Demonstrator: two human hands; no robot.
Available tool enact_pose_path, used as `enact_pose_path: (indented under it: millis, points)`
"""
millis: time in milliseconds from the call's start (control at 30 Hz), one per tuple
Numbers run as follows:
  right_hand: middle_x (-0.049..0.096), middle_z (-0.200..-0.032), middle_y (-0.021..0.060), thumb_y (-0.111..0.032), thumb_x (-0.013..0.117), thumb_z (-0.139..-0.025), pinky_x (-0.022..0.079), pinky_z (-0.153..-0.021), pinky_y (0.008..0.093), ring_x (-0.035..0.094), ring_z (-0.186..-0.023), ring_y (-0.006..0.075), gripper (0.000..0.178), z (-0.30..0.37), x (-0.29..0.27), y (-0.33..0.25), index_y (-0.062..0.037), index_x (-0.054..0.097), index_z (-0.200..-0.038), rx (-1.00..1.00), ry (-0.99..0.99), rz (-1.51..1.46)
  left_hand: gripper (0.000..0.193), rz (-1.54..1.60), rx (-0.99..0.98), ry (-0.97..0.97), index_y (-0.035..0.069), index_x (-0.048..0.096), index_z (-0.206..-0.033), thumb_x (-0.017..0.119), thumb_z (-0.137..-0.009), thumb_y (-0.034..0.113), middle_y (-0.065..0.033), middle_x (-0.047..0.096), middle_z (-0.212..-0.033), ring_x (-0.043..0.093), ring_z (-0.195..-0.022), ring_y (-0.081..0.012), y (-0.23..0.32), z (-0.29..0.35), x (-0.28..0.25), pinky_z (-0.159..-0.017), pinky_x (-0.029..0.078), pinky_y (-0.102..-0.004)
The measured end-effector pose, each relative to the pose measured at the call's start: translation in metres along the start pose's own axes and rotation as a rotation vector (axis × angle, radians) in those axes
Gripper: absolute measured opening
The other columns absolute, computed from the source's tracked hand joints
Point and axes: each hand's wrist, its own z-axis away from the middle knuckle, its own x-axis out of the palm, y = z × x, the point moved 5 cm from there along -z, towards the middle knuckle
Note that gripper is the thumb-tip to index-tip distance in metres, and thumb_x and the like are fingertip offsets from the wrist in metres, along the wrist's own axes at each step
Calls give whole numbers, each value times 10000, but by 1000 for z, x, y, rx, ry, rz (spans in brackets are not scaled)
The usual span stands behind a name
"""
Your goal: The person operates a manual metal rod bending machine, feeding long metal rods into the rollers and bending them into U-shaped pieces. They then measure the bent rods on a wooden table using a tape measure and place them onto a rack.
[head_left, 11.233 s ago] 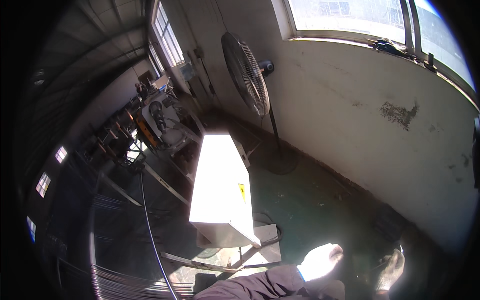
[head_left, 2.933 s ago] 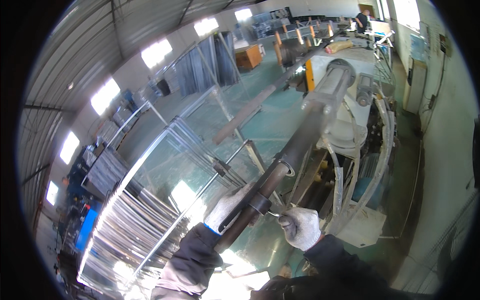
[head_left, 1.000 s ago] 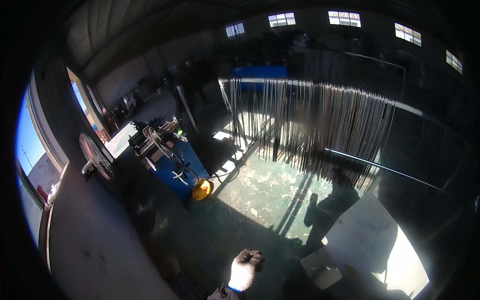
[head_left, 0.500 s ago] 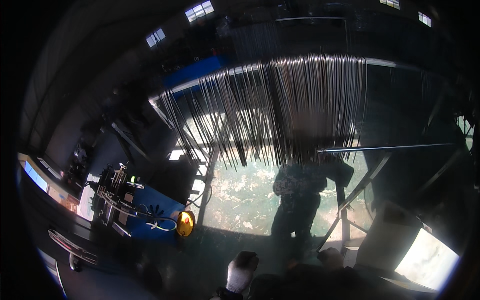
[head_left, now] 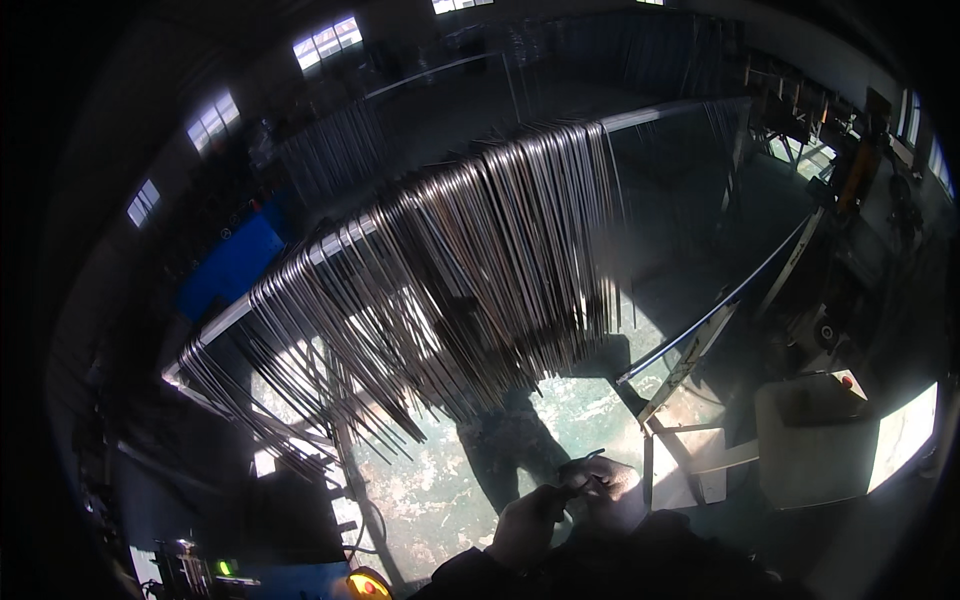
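Note:
Close together at the lower middle are my left hand (head_left: 525,522) and my right hand (head_left: 614,498), in front of my body. The fingers of both are closed and meet. At the top of the right hand shows a small dark curved piece (head_left: 582,463); its kind is too small and dim to tell. What the left fingers hold, if anything, is hidden. Beyond the hands, many thin bent metal rods (head_left: 520,230) hang side by side over a long horizontal rail (head_left: 655,115), their ends pointing down.
A metal bar (head_left: 715,308) slants along a frame at right, near a pale box-like bin (head_left: 812,440). At lower left stand a blue machine (head_left: 305,580) and a yellow button housing with a red button (head_left: 369,584). Behind the rack is a blue cabinet (head_left: 232,262).
My view has turned to the right. My hands, apart and low before, have come up and together, with a small dark piece now showing at the right one.

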Motion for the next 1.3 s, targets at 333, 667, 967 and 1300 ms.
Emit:
enact_pose_path:
  millis: [333, 667, 967, 1300]
  points:
    - [689, -1049, 90, -488, 767, -1155, 686, -805, 411, 767, -908, 218, 522, -165, -109, 58, -12, 631, -1321, 231, 691, -507, 151, -18, 37, -43, 29, 808, -1228, 710, -1160, 120, -45, 777, -927, 712, -817, -124, -10, -182, -104, -765, 580, -310]
    - [532, -731, -23, -200, 692, -1176, 401, -454, 314, 488, -533, 101, 223, -194, -73, 80, -25, 650, -1308, 564, 1129, -561, 174, -51, -28, -262, 56, 799, -1221, 689, -1185, 186, -41, 785, -950, 723, -839, -127, 51, -373, -106, -761, 580, -304]
    - [626, -829, -4, -252, 734, -1163, 469, -628, 305, 556, -696, 104, 231, -208, -71, 50, -36, 655, -1168, 514, 1270, -205, 210, -68, 6, -714, 65, 790, -1142, 664, -1206, 221, -3, 701, -834, 640, -715, -92, 124, -539, 29, -659, 514, -303]
    - [786, -872, 220, -330, 824, -1032, 618, -791, 507, 791, -828, 439, 341, -214, -80, 34, -4, 740, -1091, 972, 1286, 396, 208, 66, 136, -1040, 62, 768, -1136, 678, -1200, 238, -3, 673, -802, 585, -672, -104, 196, -642, 184, -632, 466, -308]
